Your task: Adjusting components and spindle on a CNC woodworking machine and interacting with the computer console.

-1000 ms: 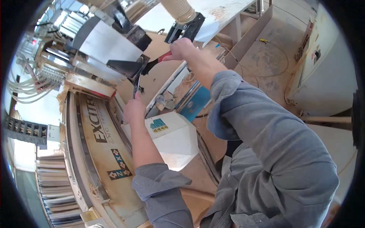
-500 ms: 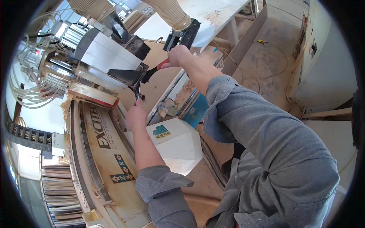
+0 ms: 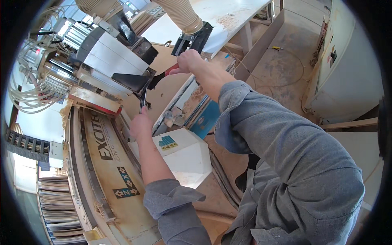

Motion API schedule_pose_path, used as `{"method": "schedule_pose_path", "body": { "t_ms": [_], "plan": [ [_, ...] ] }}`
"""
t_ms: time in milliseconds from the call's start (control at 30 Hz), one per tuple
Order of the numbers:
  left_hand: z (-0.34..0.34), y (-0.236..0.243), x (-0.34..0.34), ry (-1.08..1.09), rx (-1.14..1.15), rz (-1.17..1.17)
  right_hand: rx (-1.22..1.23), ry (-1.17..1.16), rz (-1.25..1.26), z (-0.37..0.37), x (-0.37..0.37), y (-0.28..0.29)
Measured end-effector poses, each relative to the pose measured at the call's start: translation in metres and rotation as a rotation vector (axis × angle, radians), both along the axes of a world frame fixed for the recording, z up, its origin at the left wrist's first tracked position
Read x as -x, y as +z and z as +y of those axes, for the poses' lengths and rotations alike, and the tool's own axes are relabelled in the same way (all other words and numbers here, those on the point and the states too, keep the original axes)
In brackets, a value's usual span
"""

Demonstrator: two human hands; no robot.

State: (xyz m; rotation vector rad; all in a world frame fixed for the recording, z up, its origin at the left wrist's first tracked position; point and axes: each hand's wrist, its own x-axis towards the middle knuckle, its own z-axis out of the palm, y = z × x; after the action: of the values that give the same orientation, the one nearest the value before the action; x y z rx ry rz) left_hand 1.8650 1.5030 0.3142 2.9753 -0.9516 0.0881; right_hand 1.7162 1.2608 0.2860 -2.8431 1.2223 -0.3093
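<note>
Both hands unmoved: left hand (image 3: pixel 141 124) fingers pinching wrench (image 3: pixel 143 100), right hand (image 3: pixel 188 61) fingers gripping red-handled tool (image 3: pixel 163 75).

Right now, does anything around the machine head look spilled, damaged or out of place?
Nothing looks broken. Sawdust lies strewn on the white bench top, and a small yellow tool lies alone on the dusty floor. The left hand holds a dark wrench under the machine head; the right hand grips a red-handled tool.

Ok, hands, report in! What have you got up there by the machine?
Left hand shut on dark wrench. Right hand shut on red-handled tool. Both tools at spindle head. Nothing in the way.
</note>
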Motion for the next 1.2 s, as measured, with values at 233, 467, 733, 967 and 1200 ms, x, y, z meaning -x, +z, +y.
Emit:
{"method": "schedule_pose_path", "body": {
  "t_ms": [233, 467, 733, 967, 1200],
  "plan": [
    [-0.003, -0.005, -0.006, 0.025, 0.029, -0.048, -0.006, -0.001, 0.011, -0.002, -0.002, 0.003],
    [-0.002, -0.004, -0.004, 0.015, 0.02, -0.028, -0.003, 0.02, 0.044, -0.003, 0.001, 0.002],
    [0.0, -0.009, 0.008, -0.037, 0.088, -0.044, 0.099, -0.009, -0.029, 0.004, 0.01, -0.01],
    [0.044, -0.092, 0.026, -0.208, 0.039, 0.082, -0.572, -0.376, -1.016, 0.129, -0.025, -0.124],
    [0.0, -0.041, 0.0, -0.049, 0.23, 0.06, -0.513, 0.027, -0.316, 0.125, -0.022, -0.026]
  ]
}}
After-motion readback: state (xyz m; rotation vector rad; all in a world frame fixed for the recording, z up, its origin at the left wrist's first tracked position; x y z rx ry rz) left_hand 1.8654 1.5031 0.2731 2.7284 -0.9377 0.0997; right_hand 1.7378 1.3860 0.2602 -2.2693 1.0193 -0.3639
